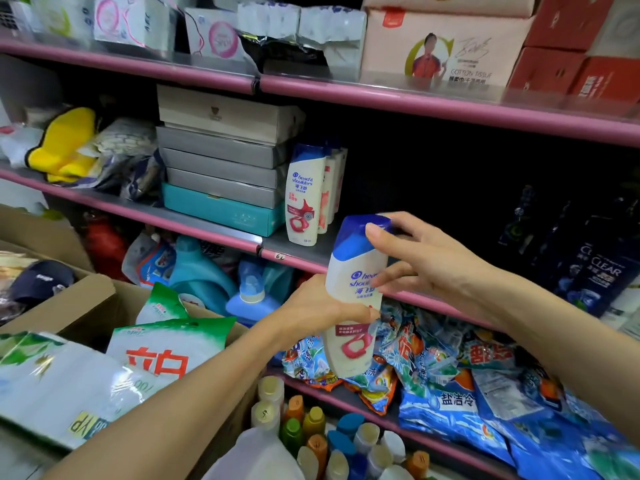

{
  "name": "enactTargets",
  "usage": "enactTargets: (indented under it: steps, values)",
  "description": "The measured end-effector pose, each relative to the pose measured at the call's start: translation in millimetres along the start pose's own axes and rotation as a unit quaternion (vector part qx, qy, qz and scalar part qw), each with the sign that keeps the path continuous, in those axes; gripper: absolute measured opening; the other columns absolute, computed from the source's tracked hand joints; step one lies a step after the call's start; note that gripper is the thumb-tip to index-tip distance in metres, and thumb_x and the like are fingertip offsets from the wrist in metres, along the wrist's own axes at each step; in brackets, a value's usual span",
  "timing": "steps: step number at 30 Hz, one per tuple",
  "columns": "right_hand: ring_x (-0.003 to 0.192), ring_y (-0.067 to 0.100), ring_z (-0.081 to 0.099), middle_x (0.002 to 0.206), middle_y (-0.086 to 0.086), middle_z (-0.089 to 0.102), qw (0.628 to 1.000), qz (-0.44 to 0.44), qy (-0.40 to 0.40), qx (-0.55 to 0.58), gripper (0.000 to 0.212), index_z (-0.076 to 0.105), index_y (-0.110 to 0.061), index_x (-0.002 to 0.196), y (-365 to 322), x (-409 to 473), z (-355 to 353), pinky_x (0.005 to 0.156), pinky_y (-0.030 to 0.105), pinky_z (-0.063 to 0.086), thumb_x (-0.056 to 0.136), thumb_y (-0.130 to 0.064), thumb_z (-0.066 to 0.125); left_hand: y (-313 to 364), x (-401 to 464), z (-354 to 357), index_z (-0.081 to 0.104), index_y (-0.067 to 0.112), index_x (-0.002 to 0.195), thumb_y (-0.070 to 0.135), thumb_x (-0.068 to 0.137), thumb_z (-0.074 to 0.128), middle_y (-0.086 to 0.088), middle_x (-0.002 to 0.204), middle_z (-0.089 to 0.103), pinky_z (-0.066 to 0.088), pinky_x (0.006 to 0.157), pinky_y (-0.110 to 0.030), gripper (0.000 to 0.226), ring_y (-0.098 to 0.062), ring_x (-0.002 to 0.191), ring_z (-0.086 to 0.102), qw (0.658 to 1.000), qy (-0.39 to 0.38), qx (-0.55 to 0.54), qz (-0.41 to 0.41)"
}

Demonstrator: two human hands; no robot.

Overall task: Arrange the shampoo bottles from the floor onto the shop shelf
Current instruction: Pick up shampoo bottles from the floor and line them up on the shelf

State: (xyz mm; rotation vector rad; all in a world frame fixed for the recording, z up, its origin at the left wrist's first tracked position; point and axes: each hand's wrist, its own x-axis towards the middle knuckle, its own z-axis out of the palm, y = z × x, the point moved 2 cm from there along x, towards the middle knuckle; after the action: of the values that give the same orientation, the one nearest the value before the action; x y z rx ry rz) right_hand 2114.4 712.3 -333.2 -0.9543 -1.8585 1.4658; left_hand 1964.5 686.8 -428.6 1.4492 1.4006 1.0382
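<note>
Head camera: a white Head & Shoulders shampoo bottle (356, 296) with a blue cap is being held upright in the air, just in front of the pink-edged middle shelf (298, 259). It is being gripped around its middle by the left hand (320, 311), while the right hand (426, 258) is being closed on its cap and upper body. A short row of matching bottles (313, 194) is already standing on that shelf beside stacked gift boxes (225, 161). Many assorted bottles (332, 441) are waiting below, so most of the work is judged to be remaining.
</note>
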Motion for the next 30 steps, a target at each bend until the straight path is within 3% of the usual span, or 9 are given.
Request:
enactTargets:
  steps: [3,7,11,13,16,19,21,25,30]
  values:
    - [0.058,0.015,0.065,0.096,0.0,0.073,0.999,-0.043,0.018,-0.018,0.042,0.059,-0.029,0.117,2.5,9.1,2.9,0.054,0.022,0.054,0.08,-0.046,0.065,-1.6,1.8,-3.5,0.068,0.041,0.091,0.043,0.053,0.08,0.012,0.092,0.074,0.056,0.086,-0.033,0.039,-0.007,0.087,0.07,0.999,-0.017,-0.029,0.007]
    - [0.053,0.012,0.06,0.093,-0.004,0.073,0.999,-0.045,0.008,-0.004,0.035,0.064,-0.033,0.11,11.7,20.3,10.3,0.049,0.019,0.048,0.078,-0.047,0.066,-11.3,4.0,-8.0,0.07,0.033,0.091,0.042,0.053,0.079,0.01,0.09,0.074,0.056,0.086,-0.035,0.04,-0.007,0.086,0.07,1.0,-0.009,-0.029,-0.003]
    - [0.052,0.013,0.06,0.094,0.001,0.073,0.999,-0.031,-0.018,0.014,0.046,0.064,-0.029,0.109,20.6,32.8,12.6,0.049,0.021,0.049,0.068,-0.047,0.073,-19.6,4.9,-16.3,0.07,0.029,0.092,0.036,0.055,0.079,0.008,0.091,0.074,0.056,0.083,-0.03,0.038,-0.008,0.086,0.07,0.999,-0.025,-0.039,-0.013]
    - [0.052,0.009,0.061,0.087,0.0,0.074,0.999,-0.027,-0.023,-0.03,0.049,0.065,-0.026,0.106,26.9,41.1,13.2,0.047,0.02,0.047,0.062,-0.043,0.077,-17.1,8.7,-24.0,0.07,0.029,0.095,0.031,0.06,0.078,0.007,0.094,0.074,0.056,0.085,-0.03,0.036,-0.009,0.088,0.07,0.999,-0.042,-0.033,-0.011]
    - [0.07,0.006,0.071,0.091,-0.004,0.076,0.997,-0.039,-0.035,-0.05,0.044,0.07,-0.023,0.101,33.1,54.9,16.4,0.055,0.014,0.05,0.061,-0.037,0.079,-7.3,20.5,-40.8,0.07,0.027,0.097,0.029,0.065,0.078,0.007,0.095,0.074,0.056,0.084,-0.03,0.033,-0.01,0.09,0.07,0.998,-0.056,0.006,0.0]
    - [0.076,0.001,0.071,0.091,-0.011,0.075,0.994,-0.103,0.004,-0.041,0.041,0.069,-0.023,0.097,21.8,78.1,18.7,0.056,0.009,0.05,0.06,-0.037,0.079,4.7,36.4,-62.9,0.072,0.023,0.097,0.023,0.07,0.081,0.007,0.092,0.075,0.057,0.078,-0.025,0.029,-0.008,0.087,0.071,1.0,-0.016,-0.006,0.02]
    - [0.078,-0.002,0.07,0.091,-0.016,0.074,0.986,-0.149,0.044,-0.061,0.038,0.067,-0.026,0.097,8.6,100.4,20.8,0.059,0.009,0.051,0.063,-0.037,0.079,14.7,51.8,-82.3,0.072,0.021,0.095,0.022,0.069,0.083,0.004,0.092,0.075,0.058,0.081,-0.03,0.029,-0.011,0.088,0.071,0.998,0.05,0.004,0.049]
    - [0.09,0.005,0.07,0.1,-0.007,0.073,0.969,-0.2,0.111,-0.089,0.043,0.065,-0.023,0.11,-2.8,147.5,27.1,0.076,0.024,0.058,0.072,-0.033,0.081,34.1,85.6,-122.1,0.067,0.028,0.092,0.024,0.067,0.084,0.004,0.091,0.074,0.057,0.083,-0.035,0.031,-0.01,0.085,0.071,0.986,0.131,0.074,0.079]
    - [0.09,0.007,0.069,0.102,-0.008,0.071,0.964,-0.182,0.172,-0.087,0.043,0.062,-0.024,0.111,7.5,185.7,42.2,0.079,0.034,0.059,0.074,-0.039,0.078,24.0,113.2,-149.5,0.067,0.018,0.103,0.027,0.063,0.087,0.003,0.096,0.073,0.056,0.084,-0.036,0.046,-0.014,0.09,0.069,0.981,0.146,0.115,0.048]
